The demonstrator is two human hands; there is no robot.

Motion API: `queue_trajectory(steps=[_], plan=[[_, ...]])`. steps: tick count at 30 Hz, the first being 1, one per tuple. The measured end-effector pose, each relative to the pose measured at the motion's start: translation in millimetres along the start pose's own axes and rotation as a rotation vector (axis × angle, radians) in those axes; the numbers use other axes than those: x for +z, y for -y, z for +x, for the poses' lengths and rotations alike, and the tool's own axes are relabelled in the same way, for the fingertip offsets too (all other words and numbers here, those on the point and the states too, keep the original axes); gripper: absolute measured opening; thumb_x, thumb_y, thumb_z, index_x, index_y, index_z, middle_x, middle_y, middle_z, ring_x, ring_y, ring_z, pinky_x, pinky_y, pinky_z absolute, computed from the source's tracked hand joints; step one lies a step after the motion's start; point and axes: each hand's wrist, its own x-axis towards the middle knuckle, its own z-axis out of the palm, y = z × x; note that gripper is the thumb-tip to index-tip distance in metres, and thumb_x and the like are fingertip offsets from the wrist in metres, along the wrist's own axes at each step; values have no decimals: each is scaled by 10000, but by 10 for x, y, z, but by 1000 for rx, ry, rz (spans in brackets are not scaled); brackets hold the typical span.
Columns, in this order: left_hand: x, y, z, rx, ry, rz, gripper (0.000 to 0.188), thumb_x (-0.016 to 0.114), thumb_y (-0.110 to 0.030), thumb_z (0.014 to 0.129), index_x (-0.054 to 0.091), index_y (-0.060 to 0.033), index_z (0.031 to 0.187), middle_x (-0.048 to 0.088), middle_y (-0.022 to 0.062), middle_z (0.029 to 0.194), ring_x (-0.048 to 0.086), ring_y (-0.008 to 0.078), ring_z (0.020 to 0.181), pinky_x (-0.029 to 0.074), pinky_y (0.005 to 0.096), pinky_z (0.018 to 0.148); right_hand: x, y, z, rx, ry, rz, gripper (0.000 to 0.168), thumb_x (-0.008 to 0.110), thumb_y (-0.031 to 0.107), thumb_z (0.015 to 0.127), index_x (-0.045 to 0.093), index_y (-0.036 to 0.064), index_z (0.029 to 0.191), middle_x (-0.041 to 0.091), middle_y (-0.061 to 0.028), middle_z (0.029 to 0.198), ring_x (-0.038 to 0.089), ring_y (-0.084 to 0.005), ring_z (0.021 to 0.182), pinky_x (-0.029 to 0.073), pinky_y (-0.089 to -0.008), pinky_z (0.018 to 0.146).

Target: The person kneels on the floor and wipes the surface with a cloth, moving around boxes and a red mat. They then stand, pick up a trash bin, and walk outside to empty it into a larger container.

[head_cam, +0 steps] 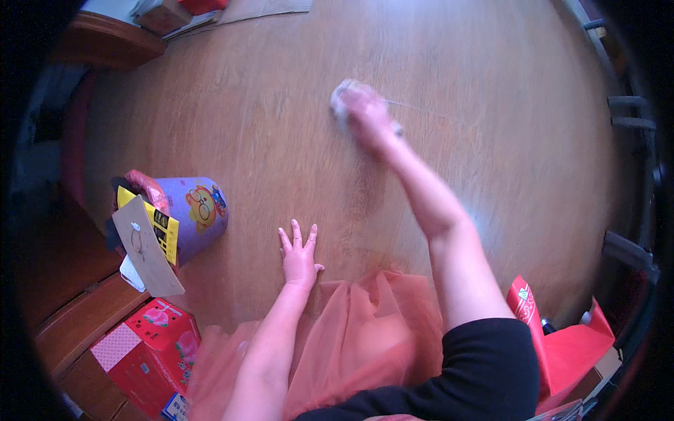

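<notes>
My right hand is stretched far forward, pressing a pale, crumpled cloth against the wood-look floor. Motion blurs both, so the cloth's weave and exact shape cannot be made out. My left hand rests palm down on the floor nearer to me, its fingers spread and nothing in it. A sheer coral-pink skirt spreads over the floor around my legs, just behind the left hand.
To the left stands a purple waste bin with a cartoon bear, overfilled with packaging and cardboard. Below it is a red box. A red bag lies right. Dark wooden furniture edges the left; metal legs line the right.
</notes>
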Motion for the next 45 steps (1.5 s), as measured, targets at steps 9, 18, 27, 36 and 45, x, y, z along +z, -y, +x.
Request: queue_trajectory(steps=[9,18,27,36,45], plan=[[20,30,14,25,-28,-41,1088,897,-208,550,333,-296,1476,115,146,1585,113,487,1419,381,617,1035,85,733,-964,-325,334,52,387,643,130,758,665,150,1144,595,-70,1245,558,-281,1163,459,-446,969],[-22,9,-7,23,3,-78,1083,886,-185,575,310,-304,1484,109,151,1583,102,489,1420,381,627,1032,-33,-660,149,352,-152,-123,348,574,116,897,567,47,1238,529,-172,1335,492,-342,1235,378,-391,1076],[242,386,5,154,-234,-239,675,796,-92,662,552,-108,1292,353,185,1484,313,429,1367,392,495,1070,214,1605,-1020,-213,271,282,498,665,23,695,650,132,1181,571,-86,1312,488,-311,1261,391,-427,1068],[670,1524,-658,161,-503,-259,333,591,5,816,641,0,1144,484,226,1377,408,392,1320,343,437,1110,-815,846,-2040,181,-3,319,376,582,27,847,605,51,1221,574,-149,1296,547,-310,1193,420,-400,1036],[882,2060,-1049,-56,-400,-261,555,599,-15,807,507,-71,1351,336,187,1502,312,389,1382,295,433,1136,-1186,186,-2979,417,-137,-185,446,525,119,890,505,35,1327,479,-184,1394,424,-349,1318,302,-431,1129]])
